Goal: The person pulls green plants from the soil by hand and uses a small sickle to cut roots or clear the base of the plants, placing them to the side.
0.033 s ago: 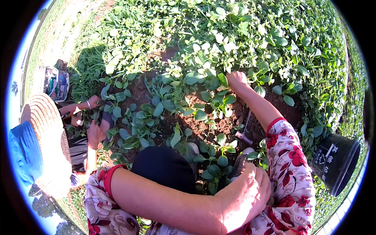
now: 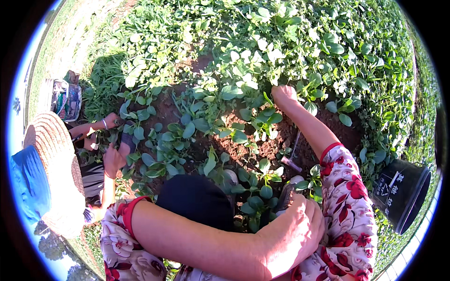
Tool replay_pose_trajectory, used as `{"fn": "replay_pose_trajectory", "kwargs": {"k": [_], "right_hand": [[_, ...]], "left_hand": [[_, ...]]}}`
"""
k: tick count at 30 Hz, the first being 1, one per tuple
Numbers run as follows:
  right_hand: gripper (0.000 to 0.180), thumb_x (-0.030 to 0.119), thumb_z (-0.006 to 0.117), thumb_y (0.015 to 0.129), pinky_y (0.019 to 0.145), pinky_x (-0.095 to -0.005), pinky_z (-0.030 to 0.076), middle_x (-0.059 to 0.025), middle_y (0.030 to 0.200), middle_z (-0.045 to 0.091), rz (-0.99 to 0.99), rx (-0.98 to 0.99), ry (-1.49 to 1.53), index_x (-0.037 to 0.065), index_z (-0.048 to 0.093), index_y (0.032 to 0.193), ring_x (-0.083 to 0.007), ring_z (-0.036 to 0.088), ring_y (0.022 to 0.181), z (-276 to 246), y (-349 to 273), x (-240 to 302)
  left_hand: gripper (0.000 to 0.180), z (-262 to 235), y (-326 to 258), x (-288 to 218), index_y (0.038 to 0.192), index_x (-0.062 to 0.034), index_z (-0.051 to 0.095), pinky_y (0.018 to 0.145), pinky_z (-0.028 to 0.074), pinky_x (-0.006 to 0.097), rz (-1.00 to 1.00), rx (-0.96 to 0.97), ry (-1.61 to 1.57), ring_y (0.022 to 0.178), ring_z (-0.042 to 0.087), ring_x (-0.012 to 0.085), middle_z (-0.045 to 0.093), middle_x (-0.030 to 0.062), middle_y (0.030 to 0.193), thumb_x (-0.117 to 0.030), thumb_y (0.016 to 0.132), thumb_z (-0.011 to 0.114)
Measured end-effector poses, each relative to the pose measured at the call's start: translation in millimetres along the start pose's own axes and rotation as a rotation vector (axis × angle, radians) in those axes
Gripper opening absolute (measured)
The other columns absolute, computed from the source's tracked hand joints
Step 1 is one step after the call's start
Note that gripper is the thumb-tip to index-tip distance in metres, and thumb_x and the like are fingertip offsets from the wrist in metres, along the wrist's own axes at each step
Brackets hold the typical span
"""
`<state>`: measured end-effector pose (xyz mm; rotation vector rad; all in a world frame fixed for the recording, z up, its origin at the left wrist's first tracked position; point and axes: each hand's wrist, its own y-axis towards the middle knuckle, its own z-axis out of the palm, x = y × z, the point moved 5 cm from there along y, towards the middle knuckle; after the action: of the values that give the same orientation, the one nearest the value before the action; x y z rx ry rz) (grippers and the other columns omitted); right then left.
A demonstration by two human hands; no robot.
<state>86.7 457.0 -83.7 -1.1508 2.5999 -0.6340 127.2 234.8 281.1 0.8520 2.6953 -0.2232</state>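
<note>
Nearest, at five o'clock, the left hand (image 2: pixel 293 229) curls tight around a dark handle (image 2: pixel 284 197) among glossy oval leaves. Toward one o'clock the right hand (image 2: pixel 282 95) grips leafy green plants (image 2: pixel 243 89) over crumbly red-brown soil (image 2: pixel 267 147). At four o'clock, a round black plastic bucket (image 2: pixel 403 194).

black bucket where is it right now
In the head view the black bucket stands at the far right on the leafy ground, just right of the person's flowered right sleeve.
</note>
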Motion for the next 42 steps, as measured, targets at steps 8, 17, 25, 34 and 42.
{"fn": "replay_pose_trajectory", "kwargs": {"k": [8,17,25,34,42], "right_hand": [[0.022,0.026,0.062,0.077,0.072,-0.0421,0.051,-0.0144,0.086,0.065,-0.046,-0.191,0.134,0.01,0.062,0.091,-0.0321,0.064,0.084,-14.6,-34.0,-23.5],[0.02,0.014,0.056,0.08,0.07,-0.0448,0.049,-0.0208,0.093,0.063,-0.111,-0.008,0.119,0.005,0.052,0.098,-0.0349,0.061,0.09,-67.2,-25.3,-34.0],[0.027,0.015,0.063,0.074,0.089,-0.0375,0.043,-0.0088,0.107,0.059,-0.579,-0.105,-0.172,0.008,0.063,0.1,-0.0251,0.056,0.1,-15.0,9.8,-9.4],[0.042,0.007,0.055,0.077,0.09,-0.0567,0.045,-0.0289,0.115,0.047,-0.706,-0.286,-0.37,-0.012,0.049,0.113,-0.0437,0.048,0.112,-3.9,37.9,31.0],[0.037,0.018,0.062,0.081,0.084,-0.0518,0.042,-0.0091,0.11,0.064,-0.218,0.127,-0.133,0.002,0.061,0.114,-0.027,0.06,0.101,4.0,66.4,32.2]], "left_hand": [[0.025,-2.0,-9.1,5.0,0.095,-0.0065,0.062,0.073,0.038,0.035,0.01,0.027,0.012,0.083,0.053,0.0197,0.058,0.0064,0.087,-0.022,0.081,0.049],[0.033,1.4,-7.5,5.7,0.099,0.0018,0.06,0.073,0.039,0.035,-0.008,0.03,-0.2,0.086,0.053,0.0231,0.058,0.0114,0.087,-0.022,0.077,0.052],[0.045,6.6,4.0,36.3,0.119,-0.0014,0.054,0.079,0.042,0.033,-0.133,0.095,-0.244,0.089,0.055,0.0231,0.057,0.016,0.11,-0.021,0.078,0.052],[0.049,13.6,-0.7,47.5,0.124,-0.0021,0.05,0.085,0.043,0.033,-0.277,0.235,-0.262,0.096,0.056,0.0225,0.055,0.0136,0.114,-0.017,0.077,0.053],[0.054,26.6,-1.7,60.0,0.124,-0.003,0.049,0.085,0.045,0.036,-0.424,0.304,-0.206,0.097,0.058,0.0248,0.057,0.011,0.111,-0.021,0.076,0.067]]}}
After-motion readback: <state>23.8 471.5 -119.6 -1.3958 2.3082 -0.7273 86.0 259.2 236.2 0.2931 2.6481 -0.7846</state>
